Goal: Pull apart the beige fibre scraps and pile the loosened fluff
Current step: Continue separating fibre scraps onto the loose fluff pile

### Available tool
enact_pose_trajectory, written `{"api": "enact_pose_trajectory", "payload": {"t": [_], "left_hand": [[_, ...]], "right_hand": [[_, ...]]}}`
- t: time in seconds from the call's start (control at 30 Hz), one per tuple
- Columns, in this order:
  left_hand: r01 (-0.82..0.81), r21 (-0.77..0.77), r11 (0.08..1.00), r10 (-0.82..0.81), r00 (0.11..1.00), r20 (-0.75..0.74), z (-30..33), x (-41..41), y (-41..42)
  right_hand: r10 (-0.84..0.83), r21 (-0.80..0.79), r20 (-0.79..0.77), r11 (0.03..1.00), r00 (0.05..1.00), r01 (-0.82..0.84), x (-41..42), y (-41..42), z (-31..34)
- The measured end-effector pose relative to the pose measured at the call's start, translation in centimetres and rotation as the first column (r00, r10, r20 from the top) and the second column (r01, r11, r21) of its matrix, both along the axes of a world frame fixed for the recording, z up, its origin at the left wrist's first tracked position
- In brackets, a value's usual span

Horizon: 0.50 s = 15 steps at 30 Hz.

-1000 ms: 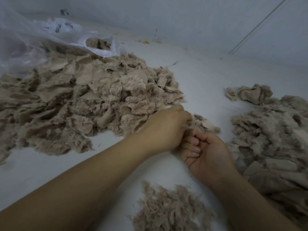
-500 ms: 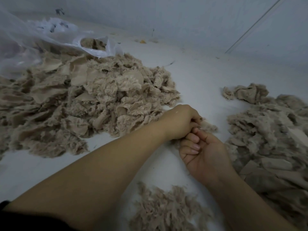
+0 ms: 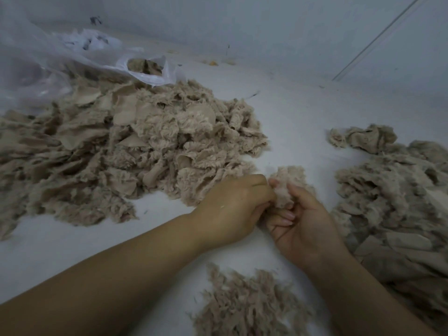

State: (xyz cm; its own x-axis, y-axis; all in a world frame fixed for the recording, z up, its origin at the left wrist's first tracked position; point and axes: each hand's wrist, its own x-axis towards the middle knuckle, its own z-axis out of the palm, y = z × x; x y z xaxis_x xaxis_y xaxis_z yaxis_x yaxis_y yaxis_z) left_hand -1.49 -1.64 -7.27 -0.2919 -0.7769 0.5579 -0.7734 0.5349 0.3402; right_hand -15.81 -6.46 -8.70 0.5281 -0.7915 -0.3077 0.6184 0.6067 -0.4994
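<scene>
head view, one frame; white surface (image 3: pixel 298 122) underfoot of everything, pale wall behind with a thin diagonal line (image 3: pixel 378 37) at upper right; clear plastic bag (image 3: pixel 60 57) at upper left, its mouth lying over the far edge of the large scrap heap (image 3: pixel 126 151), a few beige pieces visible through the opening; small yellowish crumbs (image 3: pixel 213 63) near the wall base, too small to identify.

beige material counted as three masses plus one piece in hand; large scrap heap on the left, flat fabric-backed pieces mixed with fuzzy ones; second heap (image 3: pixel 392 195) on the right, running out of frame at the right edge, with a crumpled lump at its far end; small pile of loosened fluff (image 3: pixel 247 306) at bottom centre, near the person, between the two forearms, finer and more shredded in texture than the heaps.

two hands, both bare, meeting at centre between the heaps; left hand (image 3: pixel 232 207) seen from the back, fingers curled, fingertips pinching the left edge of the held scrap (image 3: pixel 286 185); left forearm crosses the lower left of the frame and hides part of the surface; right hand (image 3: pixel 305 226) palm-up, fingers curled inward, thumb and upper fingers gripping the same scrap from the right; the scrap stands up above both hands, fuzzy side toward the camera; its lower part is hidden between the fingers; the near edge of the large scrap heap lies just behind the left hand's knuckles, contact cannot be told.
</scene>
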Motion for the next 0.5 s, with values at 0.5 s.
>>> {"api": "enact_pose_trajectory", "payload": {"t": [0.5], "left_hand": [[0.267,0.611,0.746,0.448,0.477,-0.756,-0.2,-1.3,0.2]], "right_hand": [[0.014,-0.064,-0.184,0.998,0.983,-0.027,0.2,0.3,0.1]]}}
